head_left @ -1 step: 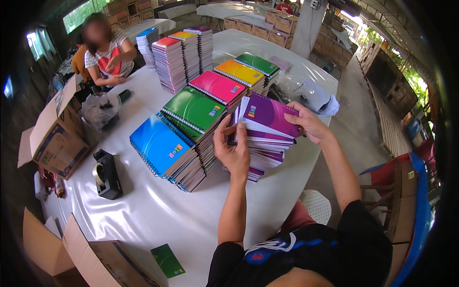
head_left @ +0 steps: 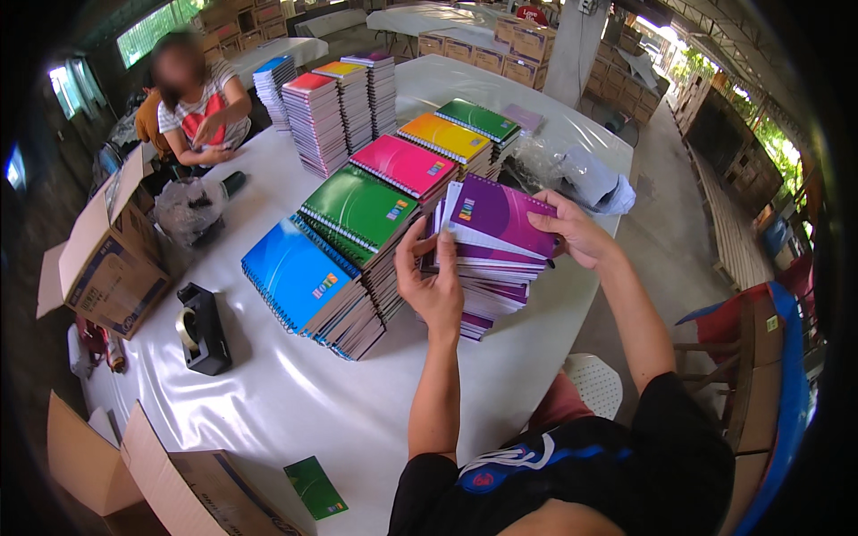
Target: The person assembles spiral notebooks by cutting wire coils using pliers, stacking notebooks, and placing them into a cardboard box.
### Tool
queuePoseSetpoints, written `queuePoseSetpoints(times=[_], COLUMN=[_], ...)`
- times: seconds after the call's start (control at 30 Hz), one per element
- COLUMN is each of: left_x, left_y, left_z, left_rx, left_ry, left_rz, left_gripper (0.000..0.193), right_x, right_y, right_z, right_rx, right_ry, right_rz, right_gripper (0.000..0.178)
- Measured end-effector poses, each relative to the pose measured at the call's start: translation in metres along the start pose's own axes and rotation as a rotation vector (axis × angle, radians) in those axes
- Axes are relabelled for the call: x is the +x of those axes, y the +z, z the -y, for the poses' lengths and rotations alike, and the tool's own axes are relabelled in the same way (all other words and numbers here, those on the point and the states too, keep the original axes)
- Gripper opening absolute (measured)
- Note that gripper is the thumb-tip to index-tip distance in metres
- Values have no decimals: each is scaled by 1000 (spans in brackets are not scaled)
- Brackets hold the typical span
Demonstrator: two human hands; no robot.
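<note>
My right hand (head_left: 579, 232) grips the right edge of a purple notebook (head_left: 502, 217), thumb on top of its cover. At the notebook's left end, my left hand (head_left: 431, 275) is curled with the thumb against the white page edges and fingers behind. The notebook sits tilted on top of a fanned, uneven stack of purple notebooks (head_left: 496, 299). Just left of my hands stand stacks of spiral notebooks: blue (head_left: 290, 272), green (head_left: 357, 207) and pink (head_left: 404, 163). Farther back are a yellow stack (head_left: 447, 136) and another green stack (head_left: 483, 118).
Taller notebook stacks (head_left: 317, 125) stand at the far side of the white-covered table (head_left: 295, 393). A black tape dispenser (head_left: 204, 329), open cartons (head_left: 116, 277) and a loose green cover (head_left: 315, 489) lie leftward. Crumpled plastic (head_left: 581, 174) is at the right edge. Another person (head_left: 206, 107) sits across.
</note>
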State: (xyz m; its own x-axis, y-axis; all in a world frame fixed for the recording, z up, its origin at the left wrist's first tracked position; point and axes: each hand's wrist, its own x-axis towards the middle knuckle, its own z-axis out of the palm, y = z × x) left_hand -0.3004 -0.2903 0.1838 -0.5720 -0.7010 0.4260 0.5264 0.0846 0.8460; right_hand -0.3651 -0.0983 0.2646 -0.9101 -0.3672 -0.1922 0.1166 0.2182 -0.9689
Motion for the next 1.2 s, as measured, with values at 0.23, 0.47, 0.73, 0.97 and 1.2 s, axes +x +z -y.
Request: queuePoseSetpoints(times=[0.23, 0.47, 0.73, 0.97, 1.2], left_x=[5, -72, -180, -254, -254], left_y=[-11, 15, 88, 66, 83], left_z=[0, -70, -5, 87, 93], left_rx=[158, 347, 872, 1530, 1305], left_ry=[57, 894, 232, 247, 309], left_rz=[94, -197, 612, 307, 131], left_gripper=[24, 42, 42, 39, 61], right_x=[3, -14, 7, 14, 145], right_y=[-43, -126, -104, -133, -389], right_z=[5, -59, -202, -242, -201], right_rx=[497, 254, 10, -428, -1111], right_ry=[-535, -523, -82, -560, -223], right_rz=[-177, 409, 587, 734, -910], right_gripper=[25, 16, 13, 69, 97])
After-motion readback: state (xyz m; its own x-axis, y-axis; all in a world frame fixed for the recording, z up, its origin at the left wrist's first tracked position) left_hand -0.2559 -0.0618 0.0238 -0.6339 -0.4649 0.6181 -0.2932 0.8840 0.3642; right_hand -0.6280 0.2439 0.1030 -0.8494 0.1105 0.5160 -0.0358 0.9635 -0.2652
